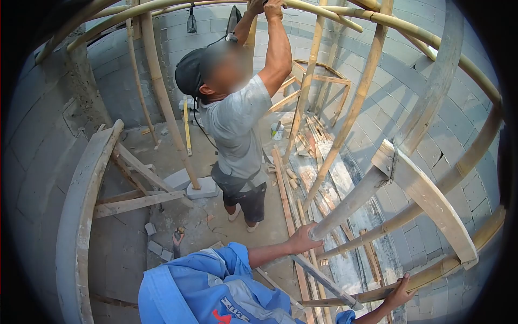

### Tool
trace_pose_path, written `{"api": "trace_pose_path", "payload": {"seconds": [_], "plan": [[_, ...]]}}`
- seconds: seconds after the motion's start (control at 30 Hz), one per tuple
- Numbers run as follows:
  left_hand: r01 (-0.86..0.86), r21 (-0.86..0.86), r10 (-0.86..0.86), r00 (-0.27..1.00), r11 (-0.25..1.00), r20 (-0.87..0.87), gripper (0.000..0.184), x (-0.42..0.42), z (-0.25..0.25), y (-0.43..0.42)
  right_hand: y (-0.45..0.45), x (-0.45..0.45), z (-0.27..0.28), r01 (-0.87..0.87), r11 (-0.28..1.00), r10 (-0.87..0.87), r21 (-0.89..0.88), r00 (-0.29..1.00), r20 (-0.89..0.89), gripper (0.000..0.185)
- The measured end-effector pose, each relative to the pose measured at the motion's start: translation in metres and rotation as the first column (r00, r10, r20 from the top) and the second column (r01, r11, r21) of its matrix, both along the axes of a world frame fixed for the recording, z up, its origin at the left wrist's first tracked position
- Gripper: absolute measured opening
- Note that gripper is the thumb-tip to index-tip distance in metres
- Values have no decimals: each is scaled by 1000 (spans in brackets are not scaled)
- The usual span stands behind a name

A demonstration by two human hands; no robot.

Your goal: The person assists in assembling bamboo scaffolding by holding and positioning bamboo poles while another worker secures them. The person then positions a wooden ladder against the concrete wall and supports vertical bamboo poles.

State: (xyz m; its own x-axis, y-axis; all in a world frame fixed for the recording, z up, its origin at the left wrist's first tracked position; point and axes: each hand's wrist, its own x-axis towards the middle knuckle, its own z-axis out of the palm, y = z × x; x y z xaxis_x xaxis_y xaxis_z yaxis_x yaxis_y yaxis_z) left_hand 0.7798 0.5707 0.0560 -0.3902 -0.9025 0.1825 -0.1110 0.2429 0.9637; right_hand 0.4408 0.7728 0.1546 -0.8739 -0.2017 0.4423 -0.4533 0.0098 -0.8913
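My left hand (305, 239) is closed round the lower end of a grey pole (348, 205). The pole's upper end meets a pale curved board (426, 200), with wire twisted at the joint. My right hand (400, 294) rests at the lower right with its fingers curled against a curved bamboo pole (426, 274). Below my left hand, a narrow grey bar (326, 282) slants down to the right.
A co-worker (234, 119) in a grey shirt stands ahead, both arms raised to the bamboo ring (307, 6). Upright bamboo poles (350, 116) surround them. Planks (286, 205) lie on the floor at right. A braced wooden frame (83, 216) stands at left.
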Motion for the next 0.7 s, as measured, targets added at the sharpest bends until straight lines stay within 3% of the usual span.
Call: {"api": "trace_pose_path", "payload": {"seconds": [0.2,0.3,0.33,0.43,0.57,0.7], "plan": [[-36,28,37,999,999,-27,50,-4,9,0,-2,-20,-12,-25,998,22,55,999,50,51],[-50,42,51,998,998,-27,49,-7,6,-1,-6,0,10,46,995,-47,92,999,15,74],[-49,38,50,998,998,-23,49,-7,4,-2,-6,-25,-15,41,996,-44,82,998,33,99],[-43,30,43,999,999,-16,51,-8,3,-2,-3,-46,-35,-18,994,11,111,998,65,114],[-2,109,14,995,994,-103,53,-9,1,-1,-3,-44,-32,38,986,-54,164,994,93,113],[-101,-22,100,995,995,-28,54,-10,-1,0,-1,-56,-43,17,991,-21,132,999,29,114]]}}
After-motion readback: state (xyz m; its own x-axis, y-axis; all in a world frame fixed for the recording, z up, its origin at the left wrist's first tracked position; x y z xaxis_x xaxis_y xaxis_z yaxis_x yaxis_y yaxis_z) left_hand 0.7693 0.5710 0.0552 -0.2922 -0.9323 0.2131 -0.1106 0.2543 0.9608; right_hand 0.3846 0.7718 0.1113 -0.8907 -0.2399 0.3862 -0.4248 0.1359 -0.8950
